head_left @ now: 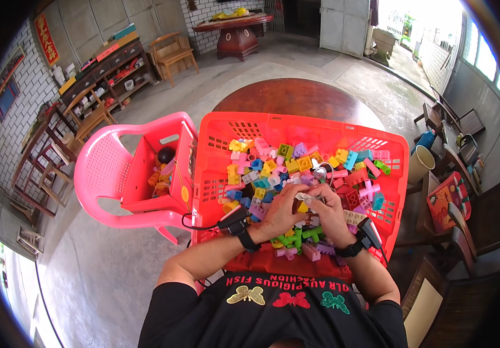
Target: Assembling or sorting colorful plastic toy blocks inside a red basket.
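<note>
My left hand [282, 213] and my right hand [330, 213] come together over the middle of a large red plastic basket [296, 120]. Between their closed fingertips is a small whitish, crumpled piece [303, 196] that looks like tissue or cloth; the fingers cover part of it. Many colourful toy building blocks [304, 163] fill the basket below and around both hands. Just beyond the fingertips lies a shiny, silvery round thing [319, 172] among the blocks. Green blocks [310, 234] lie under my wrists.
Left of the basket, a pink plastic chair [102, 159] holds a red box [140, 174] with orange pieces and a black ball [166, 155]. A round wooden table [285, 95] stands behind the basket. Wooden chairs and a cream bin [421, 164] are at the right.
</note>
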Demonstrator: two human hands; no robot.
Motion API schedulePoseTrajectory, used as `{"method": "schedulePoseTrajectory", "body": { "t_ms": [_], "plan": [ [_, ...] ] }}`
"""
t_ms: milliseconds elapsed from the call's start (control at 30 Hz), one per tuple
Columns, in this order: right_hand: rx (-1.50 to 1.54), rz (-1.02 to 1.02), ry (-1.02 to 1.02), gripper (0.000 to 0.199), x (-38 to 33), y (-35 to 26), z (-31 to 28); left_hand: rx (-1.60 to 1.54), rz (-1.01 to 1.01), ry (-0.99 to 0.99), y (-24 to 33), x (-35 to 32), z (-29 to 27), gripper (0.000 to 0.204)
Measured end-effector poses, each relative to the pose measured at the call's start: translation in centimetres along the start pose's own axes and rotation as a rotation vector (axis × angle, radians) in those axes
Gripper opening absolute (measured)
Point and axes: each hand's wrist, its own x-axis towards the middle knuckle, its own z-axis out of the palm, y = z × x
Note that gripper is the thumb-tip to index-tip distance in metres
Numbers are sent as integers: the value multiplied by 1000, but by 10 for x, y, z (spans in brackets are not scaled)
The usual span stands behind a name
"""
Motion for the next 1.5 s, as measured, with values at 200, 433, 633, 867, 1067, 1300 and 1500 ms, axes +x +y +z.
{"method": "schedulePoseTrajectory", "body": {
  "t_ms": [200,433,633,867,1067,1300,1500],
  "plan": [
    [-42,1,-55,7,2,4,-2,72,144,27,-6,-1,-1,61],
    [102,10,28,6,2,-5,4,242,382,22,0,-3,-4,62],
    [130,94,-46,9,-1,5,2,37,137,66,8,1,-2,67],
    [-467,-337,-26,18,-4,7,8,5,51,-7,2,4,-5,62],
    [-123,-33,-4,13,-3,3,2,45,161,43,-4,1,-3,59],
    [-35,-51,-13,8,2,10,0,198,327,33,-4,0,-1,59],
    [-93,-97,61,12,-4,0,12,38,148,7,-5,0,-1,53]
  ]
}}
